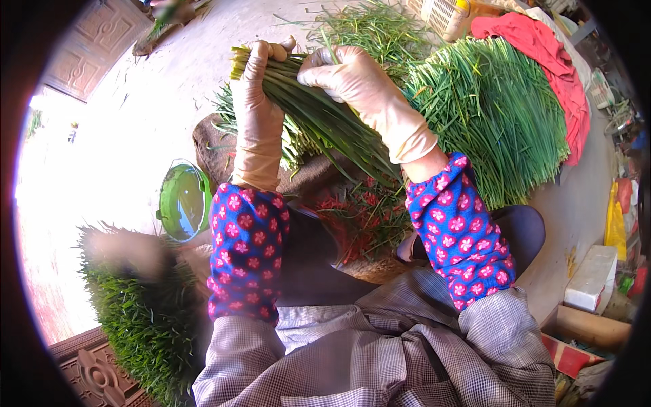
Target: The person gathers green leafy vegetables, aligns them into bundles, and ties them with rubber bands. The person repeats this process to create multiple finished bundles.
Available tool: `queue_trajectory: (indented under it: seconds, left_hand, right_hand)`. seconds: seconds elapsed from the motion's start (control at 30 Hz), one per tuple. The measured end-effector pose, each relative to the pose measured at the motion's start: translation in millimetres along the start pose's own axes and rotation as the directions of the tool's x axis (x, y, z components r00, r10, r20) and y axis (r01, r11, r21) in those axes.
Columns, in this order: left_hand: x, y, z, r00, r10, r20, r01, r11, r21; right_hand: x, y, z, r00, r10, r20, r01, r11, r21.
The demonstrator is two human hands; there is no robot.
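Note:
My left hand (259, 109), in a pale thin glove, grips a bunch of garlic chives (325, 112) near its cut, pale stem ends. The bunch slants down to the right, its green leaves passing under my other hand. With thumb and fingers pinched together, my right hand (361, 89), gloved the same way, holds thin chive leaves against the upper side of the bunch. Beneath lies a smaller pile of chives (295, 147) on a brown cloth (216, 147), partly hidden by my left hand. Red ties (351, 219) and leaf scraps are scattered between my legs.
A large chive stack (493, 117) lies at right, partly under a red cloth (552, 76). Loose leaves (371, 30) cover the floor ahead, near a plastic crate (432, 18). A green bucket (185, 203) holding liquid and another chive pile (142, 315) are left. Boxes (590, 277) stand right.

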State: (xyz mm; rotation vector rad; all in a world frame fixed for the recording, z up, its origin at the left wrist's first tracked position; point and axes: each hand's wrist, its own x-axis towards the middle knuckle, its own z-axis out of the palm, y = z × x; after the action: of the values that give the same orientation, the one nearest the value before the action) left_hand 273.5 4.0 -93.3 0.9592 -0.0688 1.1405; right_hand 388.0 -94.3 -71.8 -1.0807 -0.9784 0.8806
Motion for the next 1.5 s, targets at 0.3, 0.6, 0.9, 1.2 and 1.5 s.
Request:
queue_trajectory:
  seconds: [0.3,0.6,0.9,1.2,1.5]
  left_hand:
    - [21,0,-36,0.995,0.017,-0.097,-0.026,0.995,-0.099]
    - [90,32,-159,0.945,0.089,-0.315,-0.185,0.94,-0.287]
    - [70,51,-222,0.907,0.126,-0.401,-0.179,0.979,-0.098]
    - [68,42,-199,0.922,0.108,-0.371,-0.176,0.973,-0.152]
    - [68,41,-190,0.916,0.102,-0.387,-0.191,0.961,-0.198]
  right_hand:
    - [-47,-78,-20,0.963,-0.12,0.242,0.095,0.989,0.111]
    - [-160,134,-45,0.877,0.41,0.251,-0.278,0.858,-0.431]
    - [-122,17,-37,0.92,0.273,0.28,-0.04,0.778,-0.628]
    - [-98,-128,-63,0.992,-0.086,0.097,0.126,0.821,-0.557]
    - [-52,-91,-51,0.94,-0.27,0.208,0.313,0.439,-0.842]
